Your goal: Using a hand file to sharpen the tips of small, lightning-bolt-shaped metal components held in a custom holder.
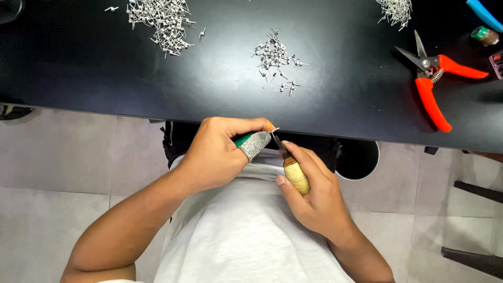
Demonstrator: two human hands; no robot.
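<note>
— What have my hands got at this moment?

— My left hand (215, 154) is closed, pinching a tiny metal piece (274, 129) at its fingertips, just below the near edge of the black table (78, 63). The thumb wears a grey knitted finger cot (255, 144), and something green shows just behind it; I cannot tell what that is. My right hand (314, 194) is wrapped tight around a small tool with a pale wooden handle (296, 177), its dark tip pointing up and meeting the metal piece. Both hands sit over my white shirt, in front of the table.

— And on the table?

— Three heaps of small grey metal parts: a big one (162, 23) at far left, a looser one (276, 60) in the middle, a third (395, 9) at the top right. Orange-handled snips (432, 78) lie on the right, blades open. Beyond them I see a blue handle (484, 14) at the corner, and a small round roll, green and brown (484, 35). I can make out no label on it.

— Anything under the table?

— A round black bin (361, 157), just right of my hands, on a grey tiled floor.
</note>
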